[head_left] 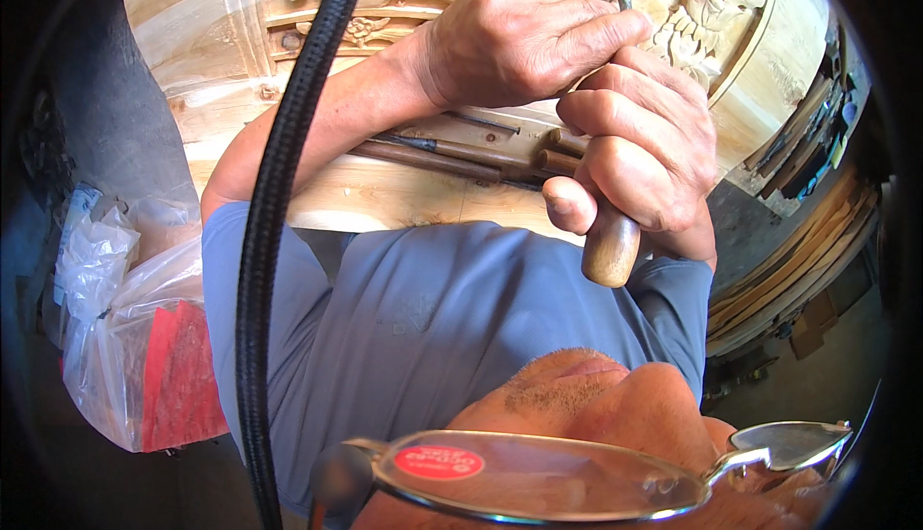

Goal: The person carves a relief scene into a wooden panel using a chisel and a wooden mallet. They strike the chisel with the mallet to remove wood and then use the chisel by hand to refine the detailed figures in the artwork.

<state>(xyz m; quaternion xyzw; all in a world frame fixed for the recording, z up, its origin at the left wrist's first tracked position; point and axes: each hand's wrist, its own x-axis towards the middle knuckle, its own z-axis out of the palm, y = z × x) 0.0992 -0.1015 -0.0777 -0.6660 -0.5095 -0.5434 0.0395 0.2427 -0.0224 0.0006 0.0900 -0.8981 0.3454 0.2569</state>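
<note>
My right hand (644, 141) is wrapped round the wooden handle of a carving chisel (611, 246), whose rounded butt sticks out below the fist. Farther up, the fingers of my left hand (538, 40) close on the tool's shaft; most of that shaft is hidden by both hands. Past the left fingertips shows the small metal tip, over a pale carved wood panel (687, 35) with raised floral relief. It cannot be told whether the tip touches the wood. The left wrist crosses above several wooden-handled chisels (481, 153) lying together on the near part of the wood.
A framed strip of carving (361, 30) runs along the panel beyond my left forearm. A black braided cable (279, 174) hangs across the view. To the left sits a clear plastic bag (115, 309) with something red in it. Stacked boards (808, 261) stand at the right.
</note>
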